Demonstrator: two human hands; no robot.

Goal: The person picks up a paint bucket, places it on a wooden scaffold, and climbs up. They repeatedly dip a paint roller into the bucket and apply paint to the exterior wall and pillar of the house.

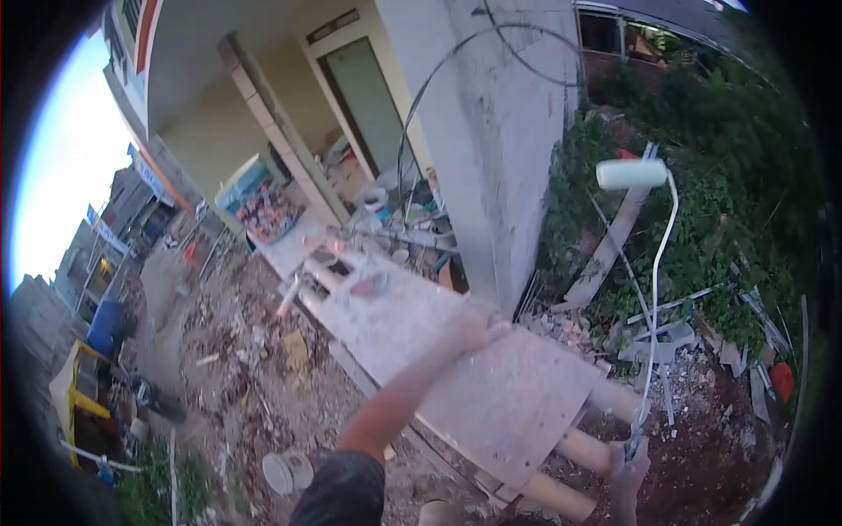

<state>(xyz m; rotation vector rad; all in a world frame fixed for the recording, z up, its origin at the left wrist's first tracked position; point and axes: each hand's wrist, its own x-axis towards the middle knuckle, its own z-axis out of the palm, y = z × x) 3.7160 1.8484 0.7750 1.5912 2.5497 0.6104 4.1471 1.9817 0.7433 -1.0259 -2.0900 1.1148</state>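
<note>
Right hand (pixel 628 465) gripping paint roller (pixel 631 174); left hand (pixel 476 327) at board (pixel 517 394).

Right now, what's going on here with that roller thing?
A person's right hand holds up a white paint roller by its handle. The left hand, blurred, is over a pale board; I can't tell whether it touches. Round poles stick out from under the board's near end.

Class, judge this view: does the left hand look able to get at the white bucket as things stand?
Probably not without bending: the left hand is over the board, while the white bucket sits lower, on the ground off the board's side.
</note>
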